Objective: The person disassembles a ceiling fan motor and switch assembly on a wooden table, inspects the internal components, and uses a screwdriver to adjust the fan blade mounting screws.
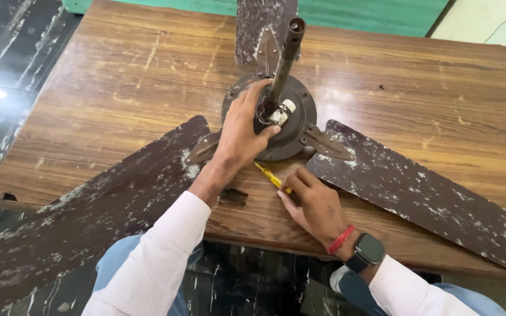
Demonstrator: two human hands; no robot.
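A: What does the head view show at the round dark-brown metal fan motor housing [291,126]?

B: The left hand [242,130] lies flat on it, fingers spread, beside the upright rusty rod [285,55].

A: And the right hand [311,202]?

B: Just below the housing, on the scratched brown wooden surface [417,88], its grip closed around a slim yellow screwdriver [269,175], between two worn brown blades [89,216].

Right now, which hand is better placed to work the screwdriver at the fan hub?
Probably the right hand: it already grips the yellow screwdriver, whose tip points toward the motor hub. The left hand is pressed on the hub, bracing it.
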